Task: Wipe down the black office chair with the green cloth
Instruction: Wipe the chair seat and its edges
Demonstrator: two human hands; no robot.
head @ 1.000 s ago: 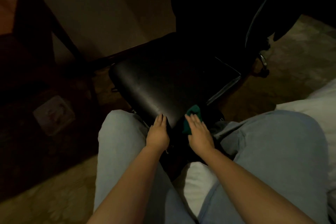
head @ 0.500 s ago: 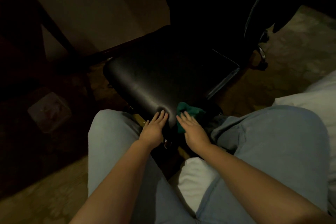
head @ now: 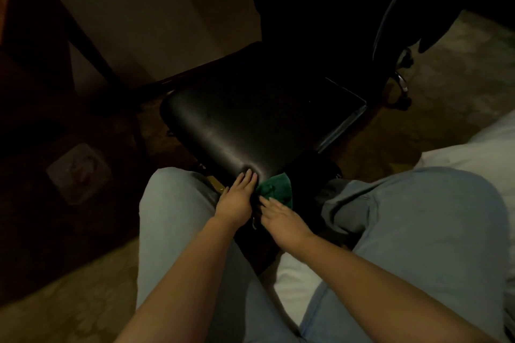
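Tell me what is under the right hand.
The green cloth shows beyond the fingertips of the right hand, against the front edge of the black office chair. How much cloth lies beneath the palm is covered.

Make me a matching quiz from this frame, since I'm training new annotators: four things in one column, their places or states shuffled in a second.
Column one:
1. left hand
2. right hand
3. green cloth
4. pale square object

Column two:
a. bunched at the near edge of the chair seat
b. lying far left in the view
c. fingers straight, resting on the seat's near corner
d. fingertips touching the cloth

Pairs: 1-c; 2-d; 3-a; 4-b.
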